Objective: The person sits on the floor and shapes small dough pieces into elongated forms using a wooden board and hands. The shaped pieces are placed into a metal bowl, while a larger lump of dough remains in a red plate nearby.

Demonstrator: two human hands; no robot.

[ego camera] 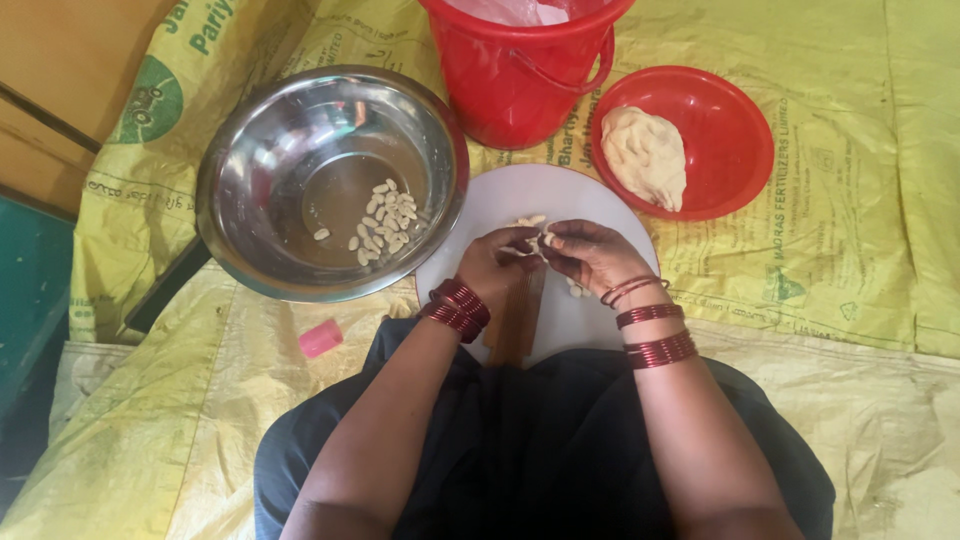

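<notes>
A steel bowl (330, 180) sits toward the left edge of the yellow sacking (860, 250) spread on the floor, holding a scatter of small pale dough pieces (385, 220). Below it a small pink object (320, 338) lies on the sacking; what it is cannot be made out. The red bucket (520, 70) at the top edge is cut off by the frame. In the middle, a white round board (590, 205) is partly hidden by both hands and by a brown wooden piece (520, 320) lying under the wrists. The left hand (495, 265) and right hand (590, 255) meet over the board, fingertips pinched together on a small dough bit (545, 240), mostly covered by the fingers. Both wrists, ringed with red bangles, bend inward. A few more bits (575, 291) lie on the board by the right wrist. To the right, a red plate (735, 140) carries a dough lump (645, 155).
</notes>
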